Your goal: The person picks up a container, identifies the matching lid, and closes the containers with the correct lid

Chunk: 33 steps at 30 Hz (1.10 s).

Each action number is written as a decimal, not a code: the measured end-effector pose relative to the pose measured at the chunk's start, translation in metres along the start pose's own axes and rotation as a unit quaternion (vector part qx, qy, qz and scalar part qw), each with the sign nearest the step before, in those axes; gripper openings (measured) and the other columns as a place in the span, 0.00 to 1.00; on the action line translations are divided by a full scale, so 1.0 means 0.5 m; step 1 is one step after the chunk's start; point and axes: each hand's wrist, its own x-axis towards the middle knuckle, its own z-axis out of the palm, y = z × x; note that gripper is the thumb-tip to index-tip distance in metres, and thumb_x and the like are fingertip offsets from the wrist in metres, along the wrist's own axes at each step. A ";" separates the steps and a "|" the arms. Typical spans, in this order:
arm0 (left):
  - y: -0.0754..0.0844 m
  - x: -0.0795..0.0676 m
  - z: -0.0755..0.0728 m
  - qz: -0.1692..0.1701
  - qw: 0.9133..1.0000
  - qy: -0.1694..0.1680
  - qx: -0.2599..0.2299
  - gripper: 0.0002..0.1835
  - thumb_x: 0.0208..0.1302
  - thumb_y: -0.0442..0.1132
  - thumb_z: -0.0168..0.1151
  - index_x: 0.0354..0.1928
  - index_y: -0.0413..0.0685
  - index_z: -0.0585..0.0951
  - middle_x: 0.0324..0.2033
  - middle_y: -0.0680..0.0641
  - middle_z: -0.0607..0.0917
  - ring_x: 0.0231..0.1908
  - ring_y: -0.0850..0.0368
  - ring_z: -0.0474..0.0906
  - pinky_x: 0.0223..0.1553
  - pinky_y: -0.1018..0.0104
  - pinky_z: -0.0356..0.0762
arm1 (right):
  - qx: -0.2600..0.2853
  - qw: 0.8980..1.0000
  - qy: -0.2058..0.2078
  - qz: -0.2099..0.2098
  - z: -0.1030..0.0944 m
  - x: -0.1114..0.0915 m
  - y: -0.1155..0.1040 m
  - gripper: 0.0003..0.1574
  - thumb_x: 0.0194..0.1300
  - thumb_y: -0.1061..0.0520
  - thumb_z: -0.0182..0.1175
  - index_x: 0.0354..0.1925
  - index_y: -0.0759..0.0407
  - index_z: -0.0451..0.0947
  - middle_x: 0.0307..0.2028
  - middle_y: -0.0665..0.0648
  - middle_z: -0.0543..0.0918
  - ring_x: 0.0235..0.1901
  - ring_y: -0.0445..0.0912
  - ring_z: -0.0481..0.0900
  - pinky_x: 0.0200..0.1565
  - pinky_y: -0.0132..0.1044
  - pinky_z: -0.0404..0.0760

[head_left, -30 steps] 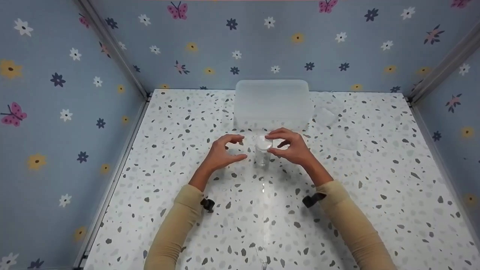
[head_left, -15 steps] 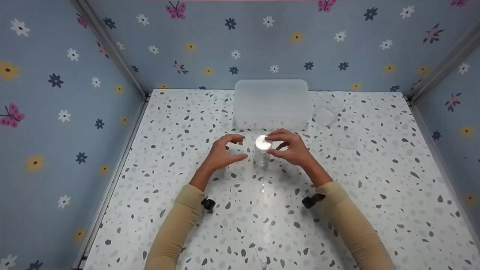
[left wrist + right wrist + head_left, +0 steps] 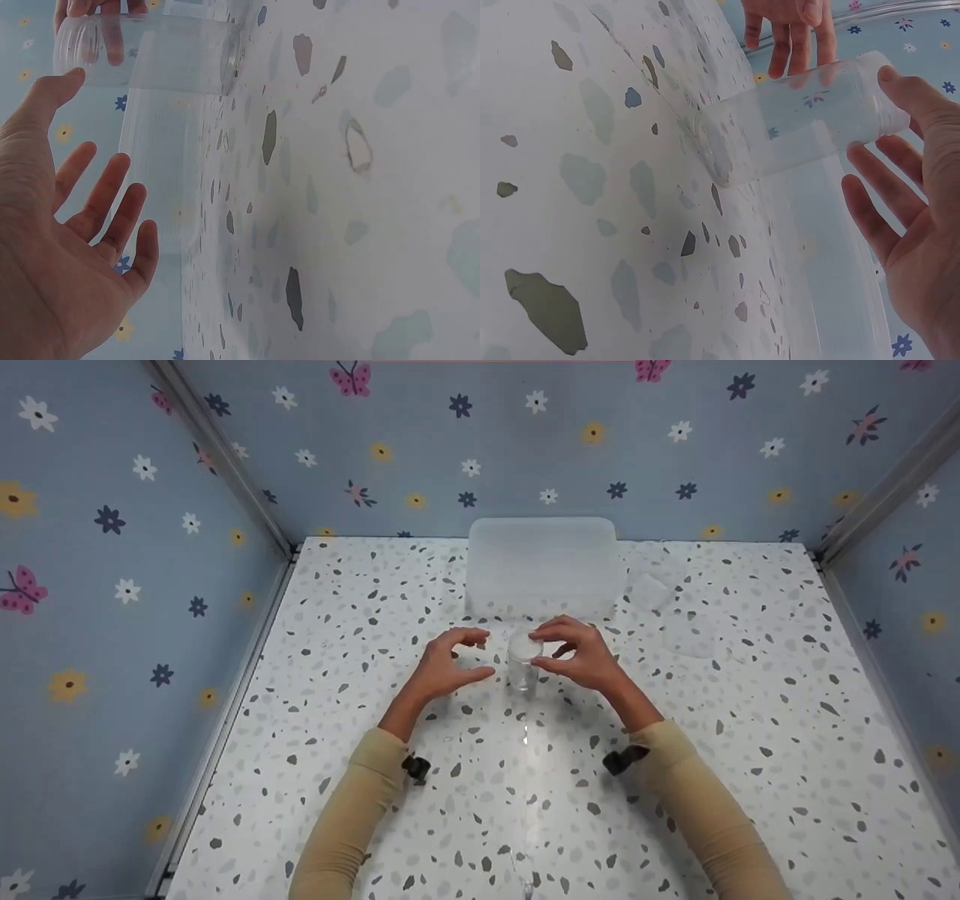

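The right hand (image 3: 581,656) pinches the lid (image 3: 525,646) of a clear plastic jar (image 3: 523,676), which stands upright just beside the left hand's (image 3: 441,666) spread fingers. This looks like lid-handling; the next move probably calls for steadying the jar.

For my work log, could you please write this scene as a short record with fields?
Container: clear jar, upright on the speckled table
Top: whitish lid on the jar
Right hand: grips the jar at its lid end
Left hand: beside the jar, not touching it
Behind the jar: translucent box
Right of the box: clear pieces, too faint to identify
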 end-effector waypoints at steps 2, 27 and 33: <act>0.000 -0.002 -0.001 0.002 1.000 0.001 0.001 0.34 0.69 0.44 0.83 0.75 0.48 0.83 0.66 0.39 0.88 0.70 0.35 0.81 0.71 0.31 0.78 | 0.002 1.000 0.004 0.000 0.002 0.000 0.002 0.23 0.68 0.63 0.81 0.61 0.59 0.92 0.58 0.66 0.89 0.59 0.63 0.91 0.51 0.36 0.94; 0.002 0.000 -0.003 -0.006 1.000 0.000 0.000 0.35 0.68 0.45 0.83 0.75 0.47 0.82 0.66 0.39 0.88 0.70 0.35 0.80 0.71 0.32 0.78 | -0.016 0.999 -0.023 0.024 0.002 -0.005 -0.003 0.34 0.71 0.62 0.78 0.72 0.60 0.84 0.67 0.67 0.87 0.64 0.66 0.89 0.49 0.31 0.91; 0.002 0.000 -0.001 -0.007 1.000 -0.001 0.001 0.35 0.68 0.46 0.83 0.75 0.47 0.82 0.66 0.39 0.88 0.70 0.35 0.81 0.72 0.32 0.78 | -0.015 0.999 -0.016 0.023 0.004 -0.004 -0.001 0.30 0.70 0.60 0.79 0.69 0.59 0.86 0.65 0.66 0.88 0.63 0.64 0.91 0.48 0.30 0.91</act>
